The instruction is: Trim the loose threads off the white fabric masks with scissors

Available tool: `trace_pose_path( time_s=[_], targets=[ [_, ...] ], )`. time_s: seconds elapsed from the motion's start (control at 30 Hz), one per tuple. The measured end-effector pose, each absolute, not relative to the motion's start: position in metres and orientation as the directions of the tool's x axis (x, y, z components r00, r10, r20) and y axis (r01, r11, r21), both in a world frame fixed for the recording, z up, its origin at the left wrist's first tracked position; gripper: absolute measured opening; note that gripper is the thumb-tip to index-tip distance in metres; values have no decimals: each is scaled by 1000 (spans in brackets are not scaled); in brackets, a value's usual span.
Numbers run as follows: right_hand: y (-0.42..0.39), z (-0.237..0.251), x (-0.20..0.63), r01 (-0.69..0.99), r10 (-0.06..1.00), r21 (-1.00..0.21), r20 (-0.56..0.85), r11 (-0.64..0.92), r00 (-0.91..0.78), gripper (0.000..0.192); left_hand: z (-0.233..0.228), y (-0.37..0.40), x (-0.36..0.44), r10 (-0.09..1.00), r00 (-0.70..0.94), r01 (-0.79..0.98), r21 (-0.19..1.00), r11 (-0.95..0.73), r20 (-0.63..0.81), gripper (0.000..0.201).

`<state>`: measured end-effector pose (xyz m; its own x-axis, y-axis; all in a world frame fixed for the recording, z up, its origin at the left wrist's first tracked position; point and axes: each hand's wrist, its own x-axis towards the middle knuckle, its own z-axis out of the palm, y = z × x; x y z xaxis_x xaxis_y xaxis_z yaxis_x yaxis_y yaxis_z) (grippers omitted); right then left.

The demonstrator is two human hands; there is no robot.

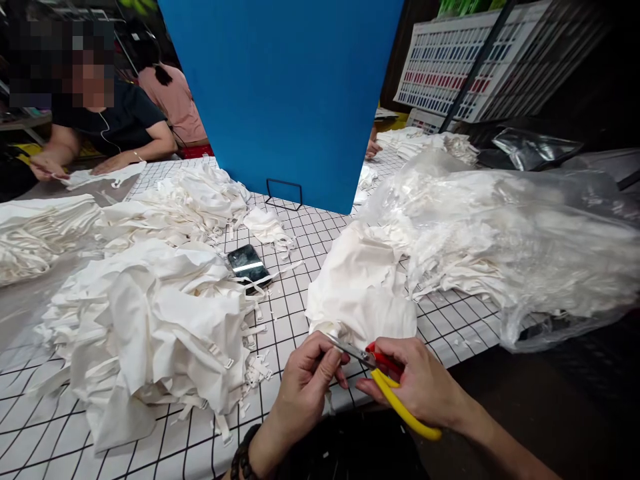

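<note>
The white cloth (364,283) lies on the checked surface (290,303) just beyond both hands, its near left corner pinched between thumb and fingers of the left hand (306,378), the nearer one. From the lower right, the scissors (369,361) slant up and leftward, blade tips meeting that corner beside the left fingertips, while the right hand's (419,375) grip curls around the red and yellow handles. Farther out, a white heap (165,320) sits left, a plastic bag (525,233) right.
</note>
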<state>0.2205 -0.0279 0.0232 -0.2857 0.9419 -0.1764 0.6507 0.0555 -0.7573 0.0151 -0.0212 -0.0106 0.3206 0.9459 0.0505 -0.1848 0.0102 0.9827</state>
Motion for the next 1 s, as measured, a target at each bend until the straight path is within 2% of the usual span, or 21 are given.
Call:
trace_pose_path(
  time_s=[0.1, 0.17, 0.27, 0.33, 0.4, 0.47, 0.53, 0.6, 0.63, 0.7, 0.8, 0.9, 1.0],
  targets=[
    [-29, 15, 232, 545, 964, -836, -195, -67, -180, 32, -11, -17, 11, 966, 256, -248, 968, 39, 27, 23],
    [-28, 4, 237, 574, 987, -810, -157, -119, -17, 32, -12, -13, 5, 984, 178, -285, 958, 42, 10, 22],
    [-22, -21, 234, 742, 995, -668, 23, -58, 99, 37, -10, -7, -5, 998, 62, -301, 953, 31, -13, 20],
    [-17, -38, 231, 833, 982, -550, 178, 53, 55, 25, -7, -5, -12, 1000, 23, -303, 953, 14, -7, 19],
    [-11, -47, 234, 873, 961, -480, 274, 93, 48, 12, -1, -5, -19, 1000, 0, -321, 947, -13, 14, 18],
    [-1, -41, 245, 845, 956, -533, 266, 36, 126, 9, 7, -7, -26, 999, -20, -346, 937, -50, 47, 16],
    [14, -19, 263, 728, 950, -685, 212, -21, 227, 19, 18, -12, -34, 996, -17, -378, 921, -91, 92, 15],
    [37, 14, 275, 557, 930, -828, 255, 68, 265, 27, 30, -18, -38, 990, 31, -430, 896, -114, 140, 16],
    [52, 31, 277, 512, 913, -849, 303, 130, 272, 27, 35, -22, -39, 985, 67, -457, 882, -114, 162, 17],
    [84, 60, 268, 504, 914, -839, 349, 206, 208, 29, 43, -27, -38, 971, 135, -500, 860, -103, 195, 19],
    [130, 79, 235, 668, 973, -729, 228, 153, 25, 30, 43, -30, -36, 969, 146, -504, 858, -103, 202, 19],
    [151, 65, 206, 708, 988, -690, 130, 154, -88, 27, 30, -30, -43, 987, 58, -444, 890, -107, 148, 18],
    [138, 40, 197, 695, 985, -701, 64, 159, -161, 21, 12, -31, -56, 995, 14, -354, 931, -84, 95, 18]
  ],
)
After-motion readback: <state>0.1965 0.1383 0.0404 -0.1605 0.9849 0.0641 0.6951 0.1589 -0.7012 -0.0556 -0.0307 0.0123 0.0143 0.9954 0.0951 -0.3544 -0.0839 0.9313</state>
